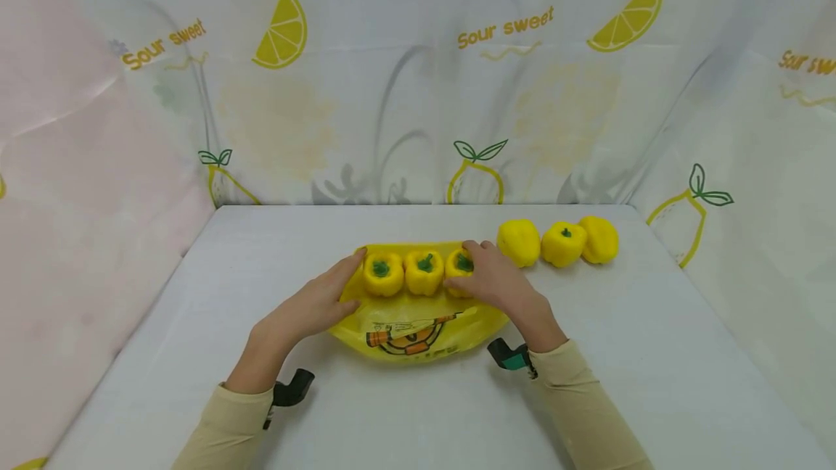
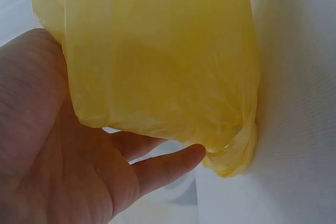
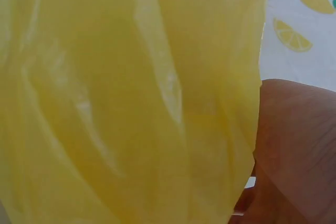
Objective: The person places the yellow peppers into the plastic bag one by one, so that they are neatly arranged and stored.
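Observation:
A yellow plastic bag [image 1: 418, 343] with a printed cartoon face lies in the middle of the table. Three yellow bell peppers [image 1: 424, 274] with green stems sit in a row on its far part, uncovered. Whether they rest in its mouth or on top, I cannot tell. My left hand [image 1: 320, 299] rests at the bag's left side, fingers extended along the plastic [image 2: 163, 51]. Over at the right end, my right hand [image 1: 499, 278] holds the rightmost bell pepper [image 1: 460, 264] between thumb and fingers. The bag [image 3: 131, 103] hides most of that hand's fingers in the right wrist view.
Further right on the white table [image 1: 196, 310] stand three more yellow peppers: one bell pepper [image 1: 519, 243] near my right hand, another bell pepper [image 1: 563, 245] and a third bell pepper [image 1: 599, 240] touching it. A lemon-print curtain [image 1: 379, 93] surrounds the table's back and sides.

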`<state>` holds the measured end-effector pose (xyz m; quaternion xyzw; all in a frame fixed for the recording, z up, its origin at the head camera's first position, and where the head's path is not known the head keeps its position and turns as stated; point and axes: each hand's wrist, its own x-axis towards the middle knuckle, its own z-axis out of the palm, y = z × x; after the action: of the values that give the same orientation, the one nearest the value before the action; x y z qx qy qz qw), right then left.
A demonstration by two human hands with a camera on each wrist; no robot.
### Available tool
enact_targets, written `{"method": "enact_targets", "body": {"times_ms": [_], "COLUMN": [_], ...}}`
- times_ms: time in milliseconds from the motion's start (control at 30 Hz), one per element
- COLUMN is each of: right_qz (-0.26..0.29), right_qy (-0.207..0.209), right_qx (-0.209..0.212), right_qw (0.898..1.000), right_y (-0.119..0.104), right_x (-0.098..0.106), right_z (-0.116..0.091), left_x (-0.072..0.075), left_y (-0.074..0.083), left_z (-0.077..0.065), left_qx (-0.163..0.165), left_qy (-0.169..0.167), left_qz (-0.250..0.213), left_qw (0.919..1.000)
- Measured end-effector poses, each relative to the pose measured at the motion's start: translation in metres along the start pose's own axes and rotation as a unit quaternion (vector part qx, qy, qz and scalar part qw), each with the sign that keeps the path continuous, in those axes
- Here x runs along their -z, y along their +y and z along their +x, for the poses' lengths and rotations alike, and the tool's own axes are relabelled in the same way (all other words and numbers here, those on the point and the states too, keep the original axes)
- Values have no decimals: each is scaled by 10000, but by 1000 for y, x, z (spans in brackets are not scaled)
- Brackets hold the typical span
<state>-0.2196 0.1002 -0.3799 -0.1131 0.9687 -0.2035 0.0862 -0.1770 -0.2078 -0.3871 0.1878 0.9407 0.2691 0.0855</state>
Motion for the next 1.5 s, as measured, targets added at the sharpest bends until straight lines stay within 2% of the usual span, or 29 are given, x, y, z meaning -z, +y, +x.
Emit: {"method": "enact_targets", "body": {"times_ms": [133, 233, 333, 467, 633, 767, 1067, 1333, 1500], "right_qz": [9, 152, 413, 855, 921, 703, 627, 426, 349], "right_qy": [-55, 74, 473, 1106, 1572, 1529, 1003, 1326, 1094], "right_qx": [90, 169, 283, 366, 217, 76, -147, -213, -402], "right_qw": [9999, 9997, 9976, 9895, 9830, 9857, 9929, 9900, 9926], "right_y": [3, 8, 18, 35, 56, 69, 89, 92, 89], "right_x": [5, 15, 27, 38, 42, 41, 22, 18, 22], "right_z": [-1, -3, -4, -1, 4, 9, 31, 33, 31], "left_x": [1, 1, 1, 1, 1, 1, 0, 0, 0], "left_y": [0, 0, 1, 1, 0, -1, 0, 1, 0], "left_z": [-1, -1, 0, 0, -1, -1, 0, -1, 0], "left_qx": [3, -27, -63, -74, -80, -84, 13, 30, 33], "left_qy": [-15, -4, 26, 28, 33, 43, 1, 17, 18], "left_qz": [40, 77, 67, 56, 63, 66, 86, 129, 164], "left_qw": [10000, 10000, 10000, 10000, 9999, 9999, 10000, 9999, 9999]}}
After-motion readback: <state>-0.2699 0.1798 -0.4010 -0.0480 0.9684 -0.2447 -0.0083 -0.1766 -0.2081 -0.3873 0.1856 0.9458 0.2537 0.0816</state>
